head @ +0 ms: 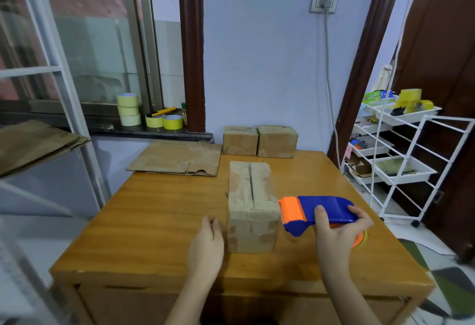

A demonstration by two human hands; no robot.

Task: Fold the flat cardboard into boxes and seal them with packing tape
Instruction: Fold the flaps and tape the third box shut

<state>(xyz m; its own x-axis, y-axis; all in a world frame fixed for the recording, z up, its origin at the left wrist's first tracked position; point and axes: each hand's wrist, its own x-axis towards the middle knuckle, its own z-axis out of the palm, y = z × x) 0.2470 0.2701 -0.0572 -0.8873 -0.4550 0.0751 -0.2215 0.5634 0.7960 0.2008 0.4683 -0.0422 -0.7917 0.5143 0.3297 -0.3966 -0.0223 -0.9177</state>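
A folded cardboard box [250,204] stands in the middle of the wooden table [159,216], with clear tape along its top seam. My right hand [339,234] grips a blue and orange tape dispenser [316,213] just right of the box, its orange end close to the box's top edge. My left hand [207,245] hovers beside the box's left side with loosely curled fingers, holding nothing. Two closed boxes [259,141] stand at the table's far edge. A flat cardboard sheet [177,157] lies at the far left.
Several yellow tape rolls [128,109] and a yellow utility knife [162,112] sit on the window sill at the left. More flat cardboard [33,142] rests on a rack at the far left. A white wire cart [401,155] with trays stands to the right.
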